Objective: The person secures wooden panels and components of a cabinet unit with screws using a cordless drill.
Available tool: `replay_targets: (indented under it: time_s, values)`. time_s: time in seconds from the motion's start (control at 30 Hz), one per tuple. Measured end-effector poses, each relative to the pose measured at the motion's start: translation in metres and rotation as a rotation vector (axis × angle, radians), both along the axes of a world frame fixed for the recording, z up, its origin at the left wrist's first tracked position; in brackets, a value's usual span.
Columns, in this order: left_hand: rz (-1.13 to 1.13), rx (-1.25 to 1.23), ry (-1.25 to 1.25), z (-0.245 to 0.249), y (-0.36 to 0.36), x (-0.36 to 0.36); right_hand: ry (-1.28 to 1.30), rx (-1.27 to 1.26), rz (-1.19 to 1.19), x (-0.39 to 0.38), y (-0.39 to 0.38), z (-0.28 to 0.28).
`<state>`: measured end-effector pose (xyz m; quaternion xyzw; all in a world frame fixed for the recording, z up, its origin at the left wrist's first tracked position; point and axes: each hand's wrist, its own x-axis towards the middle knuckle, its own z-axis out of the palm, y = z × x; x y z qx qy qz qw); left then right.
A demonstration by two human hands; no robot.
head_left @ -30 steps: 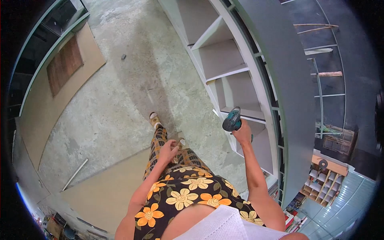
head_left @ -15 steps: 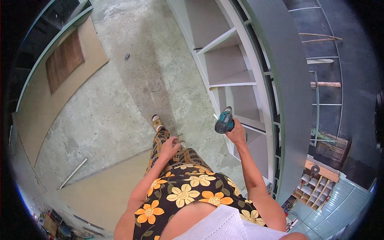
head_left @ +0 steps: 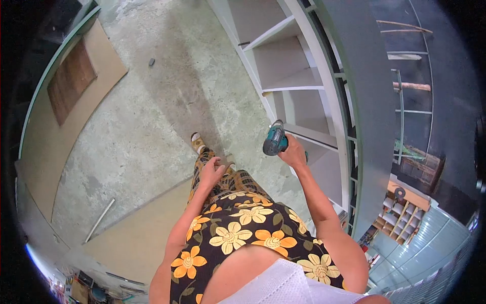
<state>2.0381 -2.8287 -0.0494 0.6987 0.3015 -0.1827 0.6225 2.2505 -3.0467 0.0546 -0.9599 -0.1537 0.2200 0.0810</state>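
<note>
Drill point(head_left: 275, 141) shifted left in right hand point(head_left: 293, 153), beside shelf edge point(head_left: 283, 114)

- Shelf unit point(head_left: 298, 101) stands on the floor's point(head_left: 152, 126) right side.
- The drill point(head_left: 275, 141) in the right hand point(head_left: 293, 152) — just before its shelves.
- Board point(head_left: 136, 233) lies on the floor at left, a strip point(head_left: 99, 219) beside it.

R hand point(head_left: 293, 152) w/ drill point(head_left: 274, 140) shifted left, away from shelf unit point(head_left: 304, 96)
</note>
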Motion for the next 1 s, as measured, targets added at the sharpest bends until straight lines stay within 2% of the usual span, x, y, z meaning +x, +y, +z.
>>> replay_targets:
  time_s: [0.2, 0.5, 0.63, 0.73, 0.87, 1.0]
  values:
    - [-0.019, -0.012, -0.003, -0.012, 0.000, 0.000, 0.009, 0.045, -0.013, -0.010, -0.008, -0.007]
    - [-0.007, -0.099, -0.033, 0.004, 0.008, 0.014, 0.032, 0.022, -0.137, -0.023, -0.028, 0.007]
    - [-0.058, -0.132, -0.056, 0.004, 0.011, 0.018, -0.035, 0.075, -0.221, -0.032, -0.042, 0.008]
    - [-0.157, -0.038, -0.019, 0.020, 0.016, 0.027, -0.056, 0.097, -0.298, -0.041, -0.048, 0.017]
    - [-0.231, -0.014, -0.052, 0.012, 0.013, 0.034, -0.138, 0.147, -0.343, -0.058, -0.074, 0.015]
    - [-0.290, -0.016, -0.056, 0.014, 0.003, 0.045, -0.110, 0.147, -0.462, -0.077, -0.100, 0.016]
